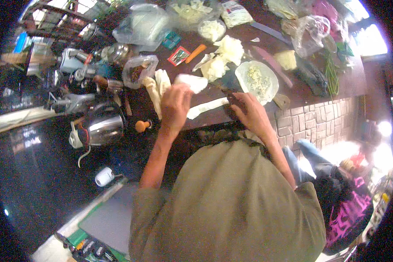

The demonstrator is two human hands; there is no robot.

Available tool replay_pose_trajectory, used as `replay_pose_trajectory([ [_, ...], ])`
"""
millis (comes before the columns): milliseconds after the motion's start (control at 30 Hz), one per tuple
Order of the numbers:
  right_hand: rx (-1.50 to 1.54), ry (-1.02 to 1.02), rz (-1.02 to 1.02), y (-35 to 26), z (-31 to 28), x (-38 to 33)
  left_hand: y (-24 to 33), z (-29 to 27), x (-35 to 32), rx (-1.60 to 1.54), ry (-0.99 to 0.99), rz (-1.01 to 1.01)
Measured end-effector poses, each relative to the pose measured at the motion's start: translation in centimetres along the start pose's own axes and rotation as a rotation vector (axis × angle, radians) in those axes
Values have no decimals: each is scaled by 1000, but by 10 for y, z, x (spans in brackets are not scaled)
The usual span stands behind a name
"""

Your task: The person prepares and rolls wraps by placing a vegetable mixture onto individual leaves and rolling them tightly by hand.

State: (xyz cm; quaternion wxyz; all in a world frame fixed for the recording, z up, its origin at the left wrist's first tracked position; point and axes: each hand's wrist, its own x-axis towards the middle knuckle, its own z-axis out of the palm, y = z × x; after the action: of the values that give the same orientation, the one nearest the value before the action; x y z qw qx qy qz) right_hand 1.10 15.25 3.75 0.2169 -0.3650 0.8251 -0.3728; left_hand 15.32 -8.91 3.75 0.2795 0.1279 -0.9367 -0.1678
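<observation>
My left hand [175, 105] is closed on a blurred white piece [192, 83], which sticks out past the fingers toward the right. Beside that hand lie pale, long root-like pieces [153, 92]. A long white strip [208, 107] stretches along the table's near edge between my hands. My right hand [250, 109] curls its fingers at the strip's right end, over something dark that I cannot make out. Just beyond the right hand sits a pale green dish [244, 73] with finely chopped pale bits. Torn cabbage leaves [225, 54] lie farther back.
A carrot [196, 53] and a red packet [179, 56] lie mid-table. Behind them stands a bowl of chopped white pieces [212, 30]. Plastic bags [144, 24] line the back. To the left is a steel kettle [107, 129]. Another person [345, 205] is at the right.
</observation>
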Motion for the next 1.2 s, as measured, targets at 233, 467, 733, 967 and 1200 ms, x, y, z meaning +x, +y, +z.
replay_pose_trajectory([
  [233,-179,-86,-370,-20,51,31,28,18,-36,-229,-91,-156],
  [467,-197,-164,-393,-12,51,81,11,1,-18,-428,-245,-398],
  [733,14,-147,-438,-61,11,100,-15,-45,4,-328,-120,-371],
  [967,-168,-188,-402,-56,18,163,-60,-25,47,-110,-93,-310],
  [1200,-266,-298,-353,-41,25,97,-6,-39,-17,-63,-456,-529],
])
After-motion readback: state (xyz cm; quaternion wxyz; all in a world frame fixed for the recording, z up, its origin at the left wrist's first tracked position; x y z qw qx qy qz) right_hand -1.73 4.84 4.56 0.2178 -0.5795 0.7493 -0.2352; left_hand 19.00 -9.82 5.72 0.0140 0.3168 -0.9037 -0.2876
